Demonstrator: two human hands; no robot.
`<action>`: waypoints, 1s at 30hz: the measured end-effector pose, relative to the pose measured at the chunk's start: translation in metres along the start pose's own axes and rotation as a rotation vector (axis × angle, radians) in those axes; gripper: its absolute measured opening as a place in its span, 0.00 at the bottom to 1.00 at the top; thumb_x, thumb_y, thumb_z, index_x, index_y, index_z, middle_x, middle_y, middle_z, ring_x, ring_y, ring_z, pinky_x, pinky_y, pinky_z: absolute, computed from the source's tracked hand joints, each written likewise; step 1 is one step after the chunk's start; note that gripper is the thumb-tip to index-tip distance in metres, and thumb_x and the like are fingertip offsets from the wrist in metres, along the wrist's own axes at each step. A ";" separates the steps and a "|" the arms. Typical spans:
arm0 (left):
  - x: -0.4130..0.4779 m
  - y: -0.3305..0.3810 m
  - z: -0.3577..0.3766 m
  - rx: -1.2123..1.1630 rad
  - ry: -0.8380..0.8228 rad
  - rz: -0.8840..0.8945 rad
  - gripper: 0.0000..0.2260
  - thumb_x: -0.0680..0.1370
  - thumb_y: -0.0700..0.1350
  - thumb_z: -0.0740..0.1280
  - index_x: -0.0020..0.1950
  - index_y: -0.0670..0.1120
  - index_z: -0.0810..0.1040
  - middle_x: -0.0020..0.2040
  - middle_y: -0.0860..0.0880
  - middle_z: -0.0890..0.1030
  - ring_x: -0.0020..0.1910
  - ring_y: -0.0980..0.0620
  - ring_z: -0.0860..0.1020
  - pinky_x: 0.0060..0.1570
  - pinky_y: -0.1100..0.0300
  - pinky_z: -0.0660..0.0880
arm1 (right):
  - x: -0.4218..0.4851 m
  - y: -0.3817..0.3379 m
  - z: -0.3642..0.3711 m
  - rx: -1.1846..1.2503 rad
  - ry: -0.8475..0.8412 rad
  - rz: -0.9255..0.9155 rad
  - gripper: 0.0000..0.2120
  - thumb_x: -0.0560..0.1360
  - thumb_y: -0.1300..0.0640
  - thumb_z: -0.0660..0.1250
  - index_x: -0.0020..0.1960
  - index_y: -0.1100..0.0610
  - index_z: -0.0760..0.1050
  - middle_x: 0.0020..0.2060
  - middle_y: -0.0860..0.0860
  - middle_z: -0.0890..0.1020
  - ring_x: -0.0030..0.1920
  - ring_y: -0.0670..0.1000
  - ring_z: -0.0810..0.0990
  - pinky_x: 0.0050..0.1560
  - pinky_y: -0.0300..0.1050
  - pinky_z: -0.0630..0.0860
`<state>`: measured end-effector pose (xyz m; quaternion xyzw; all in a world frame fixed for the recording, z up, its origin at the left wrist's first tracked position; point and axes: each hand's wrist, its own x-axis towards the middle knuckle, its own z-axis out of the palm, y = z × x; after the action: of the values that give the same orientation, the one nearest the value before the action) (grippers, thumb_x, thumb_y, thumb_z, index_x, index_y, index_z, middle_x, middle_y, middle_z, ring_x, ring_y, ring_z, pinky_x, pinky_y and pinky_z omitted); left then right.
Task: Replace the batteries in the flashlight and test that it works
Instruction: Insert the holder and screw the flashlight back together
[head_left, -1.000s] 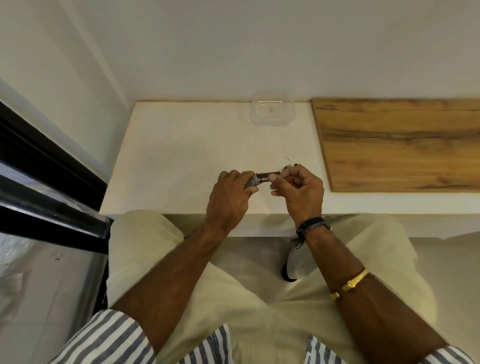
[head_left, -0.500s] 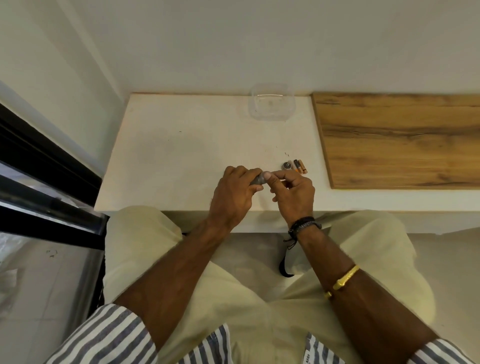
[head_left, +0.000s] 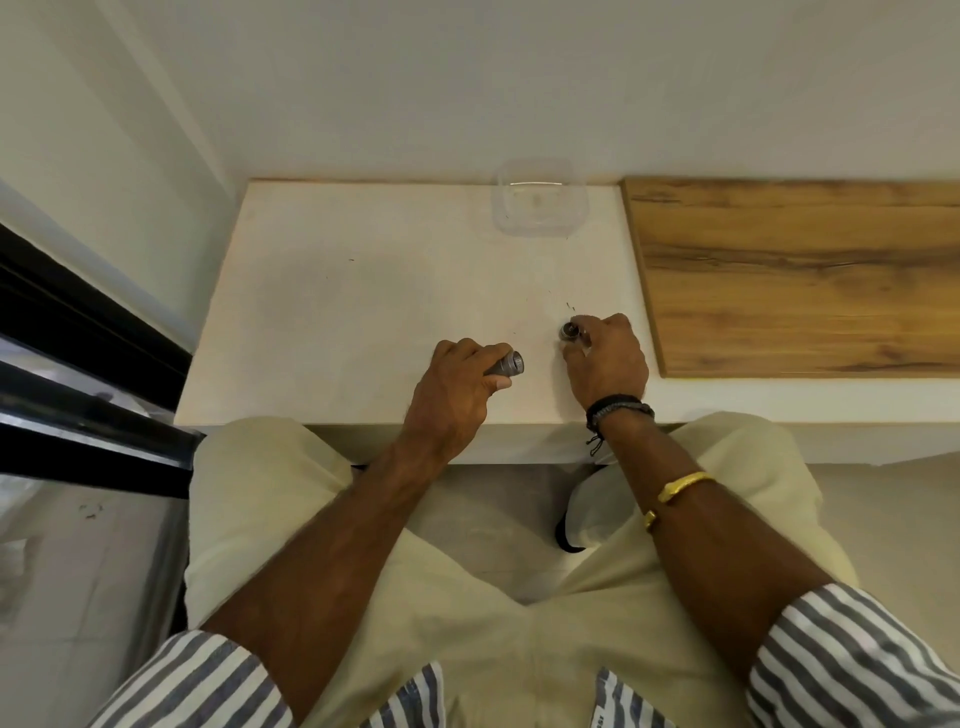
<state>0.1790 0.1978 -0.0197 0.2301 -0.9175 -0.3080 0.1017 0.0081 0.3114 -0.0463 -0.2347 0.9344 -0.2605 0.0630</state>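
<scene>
My left hand (head_left: 454, 387) grips the grey flashlight body (head_left: 506, 364) over the white table (head_left: 337, 291); its open threaded end points right. My right hand (head_left: 608, 358) is on the table to the right, fingers curled over the spot where the small batteries lay; those are hidden under it. The flashlight's round end cap (head_left: 570, 330) stands on the table at the fingertips of that hand. Whether the fingers pinch the cap or a battery cannot be made out.
A clear plastic container (head_left: 540, 200) stands at the back of the table against the wall. A wooden board (head_left: 805, 270) lies on the right part of the table. A dark window frame (head_left: 78, 332) runs along the left.
My hands have parted. The right hand left the flashlight's open end and moved right and forward onto the cap and batteries. The left hand still holds the flashlight body.
</scene>
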 end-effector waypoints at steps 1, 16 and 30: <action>0.000 -0.001 0.001 -0.010 -0.002 -0.003 0.14 0.82 0.44 0.63 0.67 0.48 0.75 0.54 0.47 0.77 0.55 0.48 0.68 0.51 0.53 0.72 | 0.001 0.000 0.002 -0.014 -0.004 -0.004 0.12 0.79 0.54 0.69 0.62 0.51 0.80 0.58 0.56 0.78 0.53 0.59 0.81 0.48 0.48 0.76; 0.009 -0.007 0.010 0.018 0.070 -0.067 0.18 0.76 0.38 0.72 0.65 0.44 0.74 0.59 0.44 0.78 0.57 0.45 0.72 0.57 0.51 0.74 | -0.031 -0.029 -0.018 0.545 0.026 -0.099 0.10 0.76 0.58 0.72 0.56 0.56 0.83 0.52 0.52 0.85 0.51 0.48 0.83 0.48 0.29 0.77; 0.001 -0.004 0.001 0.034 0.150 0.056 0.14 0.78 0.39 0.69 0.64 0.43 0.77 0.57 0.44 0.80 0.56 0.44 0.73 0.53 0.50 0.74 | -0.052 -0.034 -0.037 0.564 -0.120 -0.373 0.12 0.74 0.66 0.74 0.57 0.59 0.85 0.51 0.54 0.86 0.52 0.49 0.84 0.57 0.39 0.81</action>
<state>0.1797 0.1950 -0.0225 0.2287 -0.9185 -0.2712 0.1747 0.0590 0.3272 0.0031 -0.3898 0.7611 -0.5015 0.1314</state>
